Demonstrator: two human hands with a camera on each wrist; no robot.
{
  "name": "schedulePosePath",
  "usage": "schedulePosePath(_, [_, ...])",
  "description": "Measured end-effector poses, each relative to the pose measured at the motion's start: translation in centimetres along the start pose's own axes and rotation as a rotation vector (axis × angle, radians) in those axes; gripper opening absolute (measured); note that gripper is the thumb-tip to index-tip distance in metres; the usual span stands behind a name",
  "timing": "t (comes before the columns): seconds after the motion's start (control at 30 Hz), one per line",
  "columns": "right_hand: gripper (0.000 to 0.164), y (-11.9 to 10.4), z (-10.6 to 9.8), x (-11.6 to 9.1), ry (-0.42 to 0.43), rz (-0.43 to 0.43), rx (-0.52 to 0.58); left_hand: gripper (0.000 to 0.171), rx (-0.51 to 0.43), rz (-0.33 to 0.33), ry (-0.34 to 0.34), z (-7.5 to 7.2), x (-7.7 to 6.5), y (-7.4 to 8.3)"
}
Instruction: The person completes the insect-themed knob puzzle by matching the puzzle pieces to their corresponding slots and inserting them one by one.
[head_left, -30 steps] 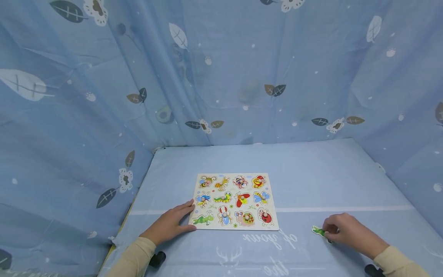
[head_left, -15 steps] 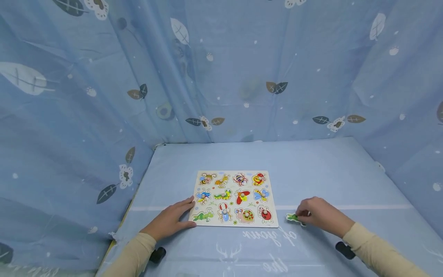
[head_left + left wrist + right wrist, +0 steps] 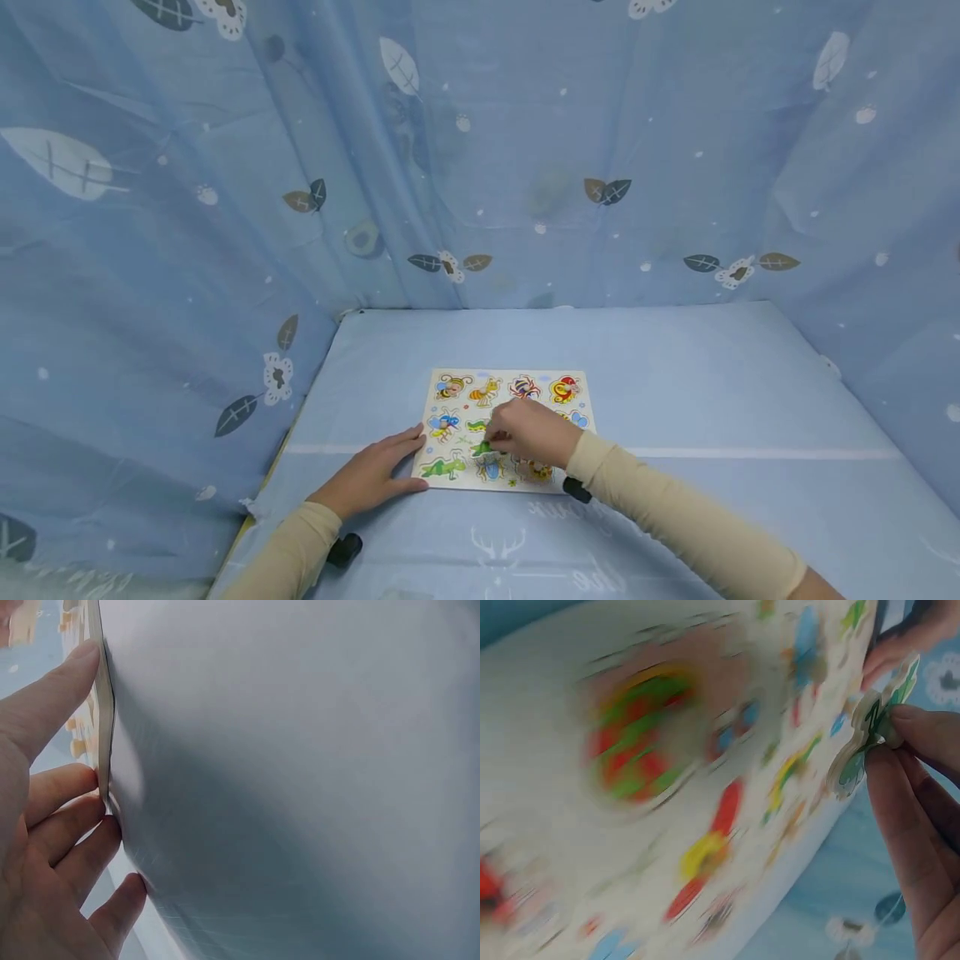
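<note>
A pale wooden puzzle board [image 3: 468, 484] with colourful insect pieces lies on the table. My left hand [image 3: 372, 473] rests against its left side, thumb near the front corner; in the left wrist view, its fingertips [image 3: 82, 780] touch the board's edge. My right hand [image 3: 536, 432] is over the middle of the board and pinches a green grasshopper puzzle piece [image 3: 849, 774] between thumb and fingers. The piece is tilted above the board in the right wrist view. A matching green grasshopper picture [image 3: 444, 468] shows at the lower left corner. My right hand covers several pieces.
A pale blue patterned cloth covers the table [image 3: 690, 383]. Blue curtains [image 3: 525, 150] with leaves and flowers hang behind and at both sides. A black wrist device [image 3: 345, 550] is by the left sleeve, another [image 3: 577, 489] by the right.
My right hand has carried the grasshopper piece leftward from the table at the right to over the board. The left hand has stayed at the board's left side.
</note>
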State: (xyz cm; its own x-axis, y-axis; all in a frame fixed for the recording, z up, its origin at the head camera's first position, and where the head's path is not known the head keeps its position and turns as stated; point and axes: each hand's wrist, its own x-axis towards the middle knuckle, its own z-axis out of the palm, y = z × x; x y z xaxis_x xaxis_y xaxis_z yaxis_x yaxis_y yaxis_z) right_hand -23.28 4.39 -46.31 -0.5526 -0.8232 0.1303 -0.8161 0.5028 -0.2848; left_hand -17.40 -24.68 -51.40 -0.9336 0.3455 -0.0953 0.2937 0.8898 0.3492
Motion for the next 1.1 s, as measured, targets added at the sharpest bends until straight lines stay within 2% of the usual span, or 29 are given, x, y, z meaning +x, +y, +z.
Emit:
schedulePosePath(0.13, [0.009,-1.8,1.7,3.4,-0.033,-0.053,-0.036,0.082,-0.005,0.012,-0.004,0.1,0.0,-0.1])
schedulePosePath(0.23, [0.009,-2.8,2.9,4.8,-0.057,-0.078,-0.054,0.082,-0.007,0.022,-0.014,0.1,0.0,-0.2])
schedulePosePath(0.33, [0.007,-3.3,3.8,5.6,-0.073,-0.065,-0.062,0.082,-0.009,0.029,-0.012,0.1,0.1,-0.3])
schedulePosePath(0.6, [0.008,-3.5,5.2,6.6,-0.066,-0.039,-0.046,0.081,-0.005,0.023,0.013,0.1,0.0,-0.6])
schedulePosePath(0.9, [0.008,-3.9,5.1,6.6,-0.114,0.044,0.025,0.081,-0.02,0.024,0.011,0.0,0.0,-0.3])
schedulePosePath(1.1, [0.008,-4.0,5.1,6.4,-0.113,0.039,0.045,0.081,-0.011,0.019,0.018,0.0,-0.1,-0.4])
